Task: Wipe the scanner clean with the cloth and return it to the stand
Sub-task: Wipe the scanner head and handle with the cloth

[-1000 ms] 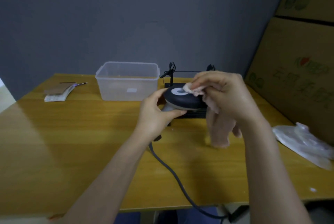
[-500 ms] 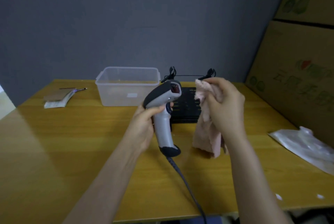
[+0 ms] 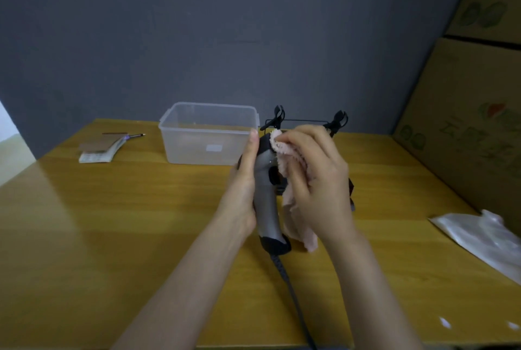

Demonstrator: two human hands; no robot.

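The grey and black handheld scanner (image 3: 266,205) stands upright above the wooden table, its cable (image 3: 293,290) trailing toward me. My left hand (image 3: 244,180) grips its handle from the left, thumb up along the head. My right hand (image 3: 315,180) holds the pale pink cloth (image 3: 293,157) and presses it against the scanner's head, hiding the front window. The black wire stand (image 3: 337,121) sits behind my hands, mostly covered by them.
A clear plastic box (image 3: 208,135) stands at the back, left of the stand. A notepad with a pen (image 3: 103,148) lies far left. A crumpled clear plastic bag (image 3: 485,239) lies at the right. Cardboard boxes (image 3: 473,112) wall the right side.
The scanner was turned from head-flat to upright. My right hand drew the cloth off, then brought it back against the scanner's head.
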